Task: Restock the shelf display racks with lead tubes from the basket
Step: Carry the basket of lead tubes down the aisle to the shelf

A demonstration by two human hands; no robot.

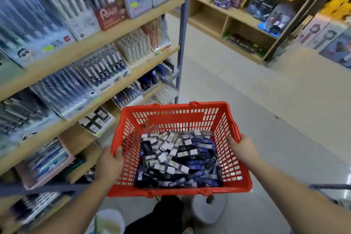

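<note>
A tall shelf (114, 33) stands on the left, and its wooden boards hold tilted display racks (102, 68) full of pens. That side looks blurry. The pale floor (266, 100) runs along beside it. A red basket (176, 105) is held up in front of the person, just beside the lower boards of the shelf. A big pile of lead tubes (180, 157), dark blue, black and white, lies loose in the bottom of the basket. The left hand (109, 165) grips the basket's left rim with its thumb over the top edge. The right hand (244, 147) grips the right rim the same way.
</note>
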